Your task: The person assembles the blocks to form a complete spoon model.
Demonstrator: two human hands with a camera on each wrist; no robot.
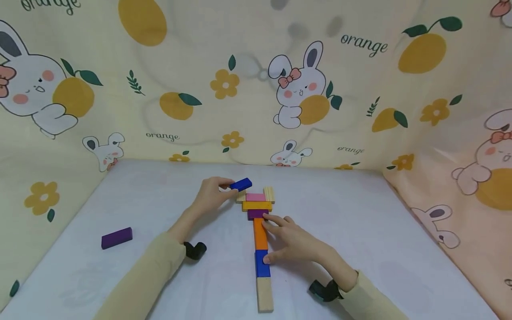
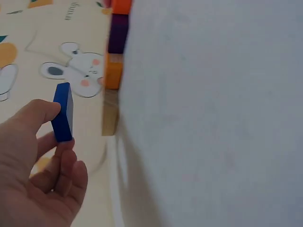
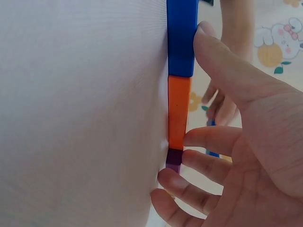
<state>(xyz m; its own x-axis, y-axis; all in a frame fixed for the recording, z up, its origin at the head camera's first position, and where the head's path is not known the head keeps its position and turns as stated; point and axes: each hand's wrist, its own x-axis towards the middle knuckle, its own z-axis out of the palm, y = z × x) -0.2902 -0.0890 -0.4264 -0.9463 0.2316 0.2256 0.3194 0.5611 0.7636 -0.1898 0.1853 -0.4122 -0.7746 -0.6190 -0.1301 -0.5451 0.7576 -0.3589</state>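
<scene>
My left hand (image 1: 212, 193) pinches a blue block (image 1: 241, 184) between thumb and fingertips, raised at the far left end of a row of blocks. The left wrist view also shows this blue block (image 2: 62, 112) in the grip. My right hand (image 1: 298, 240) lies along the row's right side, its thumb touching a second blue block (image 1: 262, 268) and its fingers at the orange block (image 1: 260, 234) and purple block (image 1: 255, 214). A plain wooden block (image 1: 265, 295) forms the near end. Beyond the purple one lie a yellow block (image 1: 257, 206), a pink block (image 1: 255, 197) and upright-pointing wooden blocks (image 1: 270, 194).
A loose purple block (image 1: 117, 238) lies on the left of the white tabletop (image 1: 340, 200). Behind and at the right hangs a cream cloth (image 1: 248, 40) printed with rabbits and oranges. Each wrist carries a black device (image 1: 195, 250).
</scene>
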